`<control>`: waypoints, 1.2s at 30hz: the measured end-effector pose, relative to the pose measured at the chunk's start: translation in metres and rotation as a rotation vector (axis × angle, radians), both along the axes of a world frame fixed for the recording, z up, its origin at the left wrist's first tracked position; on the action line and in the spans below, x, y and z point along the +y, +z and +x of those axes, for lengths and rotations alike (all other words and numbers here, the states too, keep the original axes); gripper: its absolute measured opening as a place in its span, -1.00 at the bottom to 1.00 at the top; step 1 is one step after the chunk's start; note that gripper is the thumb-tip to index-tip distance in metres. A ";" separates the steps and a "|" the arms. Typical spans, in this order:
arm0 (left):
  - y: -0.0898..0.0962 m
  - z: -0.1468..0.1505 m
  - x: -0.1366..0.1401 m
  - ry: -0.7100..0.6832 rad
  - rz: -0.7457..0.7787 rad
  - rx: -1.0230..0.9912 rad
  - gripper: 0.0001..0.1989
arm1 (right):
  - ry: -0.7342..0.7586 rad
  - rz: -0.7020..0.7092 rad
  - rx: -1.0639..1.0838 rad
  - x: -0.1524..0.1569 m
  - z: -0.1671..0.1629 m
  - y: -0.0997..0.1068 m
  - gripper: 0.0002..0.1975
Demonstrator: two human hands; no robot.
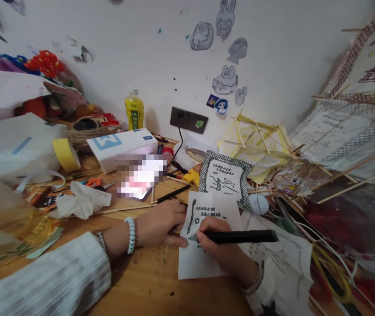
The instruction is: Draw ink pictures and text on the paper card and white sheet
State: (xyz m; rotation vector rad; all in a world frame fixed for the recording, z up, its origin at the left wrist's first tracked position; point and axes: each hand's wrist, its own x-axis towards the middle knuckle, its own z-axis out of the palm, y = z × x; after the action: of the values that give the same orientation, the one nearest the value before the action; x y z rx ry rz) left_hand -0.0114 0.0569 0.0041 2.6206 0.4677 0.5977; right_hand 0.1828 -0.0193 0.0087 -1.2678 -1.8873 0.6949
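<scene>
A thick black marker [240, 237] lies in the grip of my right hand [218, 241], its tip down on a white sheet of paper [194, 263]. Dark handwriting, a small circle and a wavy strip down the left side mark the sheet. My left hand [166, 221] rests flat beside it, thumb on the paper's left edge, fingers partly hidden. Just behind, a finished-looking drawing [225, 180] with a checkered border and a small scene touches the sheet's top. A slim black pen [171, 194] lies beyond my left hand.
Behind my left hand sits a phone [146, 177] with a lit, blurred screen. A tissue box [121, 147], yellow tape roll [66, 154] and drink bottle [134, 109] stand at back left. Stick-framed paper lanterns [256, 140], a cable and yellow-handled scissors [333, 278] crowd the right.
</scene>
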 end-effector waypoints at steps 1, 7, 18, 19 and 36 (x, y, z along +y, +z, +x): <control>0.001 0.000 -0.001 -0.001 -0.002 0.012 -0.74 | -0.008 0.020 -0.042 0.001 -0.001 -0.001 -0.82; 0.003 -0.002 0.000 -0.009 -0.019 0.058 -0.77 | 0.004 0.076 -0.174 0.001 -0.003 -0.005 -0.85; 0.000 -0.001 0.002 -0.010 -0.016 0.088 -0.72 | 0.027 0.105 -0.197 0.004 -0.001 -0.012 -0.84; 0.000 -0.001 0.002 -0.009 -0.016 0.090 -0.71 | 0.030 0.109 -0.205 0.003 -0.001 -0.012 -0.83; 0.001 -0.001 0.002 -0.002 -0.008 0.120 -0.72 | 0.063 0.062 -0.226 0.001 0.001 -0.005 -0.84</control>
State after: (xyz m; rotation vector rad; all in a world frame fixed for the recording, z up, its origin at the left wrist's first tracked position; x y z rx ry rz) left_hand -0.0125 0.0585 0.0055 2.6586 0.5033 0.4388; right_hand 0.1841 -0.0188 0.0034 -1.2969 -2.1221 0.5392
